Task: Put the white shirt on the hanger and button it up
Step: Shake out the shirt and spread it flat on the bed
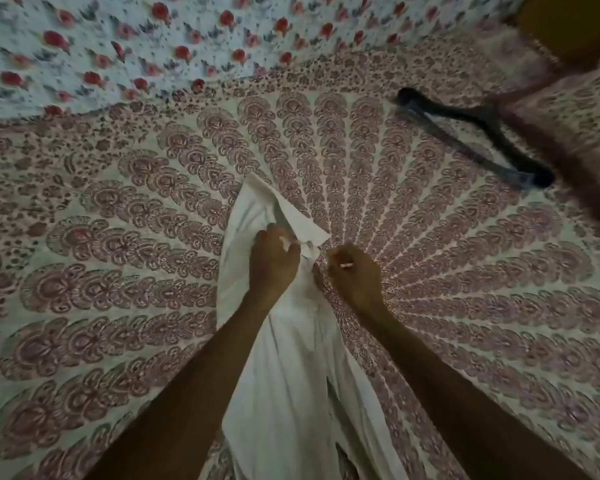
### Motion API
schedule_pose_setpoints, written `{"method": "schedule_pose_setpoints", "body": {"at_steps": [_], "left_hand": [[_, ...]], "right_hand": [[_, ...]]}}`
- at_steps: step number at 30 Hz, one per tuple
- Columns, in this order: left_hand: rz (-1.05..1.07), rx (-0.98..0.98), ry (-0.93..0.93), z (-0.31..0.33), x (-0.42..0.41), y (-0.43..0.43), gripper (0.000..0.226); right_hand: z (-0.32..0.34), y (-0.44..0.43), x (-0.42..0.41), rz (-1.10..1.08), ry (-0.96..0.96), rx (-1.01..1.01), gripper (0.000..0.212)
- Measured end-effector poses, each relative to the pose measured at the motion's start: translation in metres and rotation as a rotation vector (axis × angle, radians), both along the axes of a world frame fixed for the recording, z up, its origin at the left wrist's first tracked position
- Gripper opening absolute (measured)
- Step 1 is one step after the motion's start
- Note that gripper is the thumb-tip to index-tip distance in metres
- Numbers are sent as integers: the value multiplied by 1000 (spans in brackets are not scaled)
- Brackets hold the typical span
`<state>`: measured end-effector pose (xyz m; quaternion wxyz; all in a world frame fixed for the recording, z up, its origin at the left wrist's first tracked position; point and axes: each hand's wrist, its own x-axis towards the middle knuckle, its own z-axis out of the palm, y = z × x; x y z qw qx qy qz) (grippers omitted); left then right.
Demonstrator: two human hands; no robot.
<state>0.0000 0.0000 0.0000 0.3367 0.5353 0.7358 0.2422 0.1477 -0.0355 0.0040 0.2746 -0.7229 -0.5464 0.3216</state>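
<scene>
Bedspread (pixel 430 271), white shirt (pixel 291 358) in left hand (pixel 272 261)

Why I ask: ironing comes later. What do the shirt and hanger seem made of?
Shirt: thin woven cloth, likely cotton, matte; it drapes and creases softly. Hanger: black, probably moulded plastic, with smooth thick arms; blur leaves it open.

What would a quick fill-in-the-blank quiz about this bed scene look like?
1. The hanger lying on the patterned bedsheet is ____ in colour.
2. The left hand grips a ____ shirt.
3. The hanger lies on the person's ____ side, apart from the shirt.

Missing words: black; white; right.
</scene>
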Motion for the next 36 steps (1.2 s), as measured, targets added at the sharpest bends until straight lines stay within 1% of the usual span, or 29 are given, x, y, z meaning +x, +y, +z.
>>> {"method": "schedule_pose_setpoints", "body": {"at_steps": [1,2,3,4,5,6,7,8,9,11,14,15,16,17,18,19,20,22,23,24,26,28,31,33,34,36], "left_hand": [[7,-36,45,-15,2,7,35],[32,-86,131,-25,4,12,45],[38,-136,202,-37,4,16,55],[55,-168,233,-39,6,14,61],[67,-161,248,-45,7,12,61],[89,-153,247,-47,7,12,57],[115,-133,240,-51,6,12,49],[144,-112,208,-49,4,14,37],[178,-96,119,-49,2,16,27],[287,-105,-160,-41,-2,20,24],[500,-113,-517,-18,-18,16,17],[555,-95,-593,-14,-25,13,16],[607,-83,-630,-9,-31,9,13],[664,-69,-643,-3,-36,6,8],[732,-43,-635,2,-40,3,11],[807,-3,-617,8,-43,2,20],[858,41,-568,13,-45,2,26],[825,107,-394,23,-51,3,31],[769,118,-313,25,-53,3,29],[713,114,-246,27,-56,5,24],[641,69,-172,30,-57,9,17],[577,17,-123,33,-54,9,28],[441,-34,-29,32,-49,5,47],[395,-44,-36,30,-46,1,64],[408,-39,-65,29,-45,-2,72],[491,-32,-123,29,-42,-8,82]], "right_hand": [[-15,11,-1,12,-14,0,13],[-24,20,-4,5,-24,-32,15],[-36,30,-7,12,8,-59,20],[-39,35,-11,20,40,-106,27],[-46,40,-13,33,50,-104,35],[-52,46,-18,51,21,-102,40],[-56,51,-19,71,2,-90,40],[-57,57,-22,79,-9,-92,35],[-63,63,-22,74,-7,-110,30],[-71,73,-21,59,37,-186,25],[-71,75,-19,-58,258,-303,21],[-69,74,-19,-83,270,-314,17],[-66,73,-21,-80,248,-312,19],[-64,72,-22,-62,198,-291,29],[-61,71,-26,-37,138,-270,41],[-61,72,-31,0,50,-248,49],[-61,73,-36,54,-77,-219,49],[-58,78,-45,140,-348,-156,32],[-57,82,-47,144,-421,-133,23],[-54,85,-48,138,-446,-124,20],[-46,91,-48,126,-397,-123,16],[-40,91,-50,129,-350,-123,13],[-34,83,-53,161,-362,-77,15],[-32,72,-52,140,-305,-60,27],[-33,66,-50,99,-263,-81,38],[-42,54,-45,-44,-181,-223,67]]}}
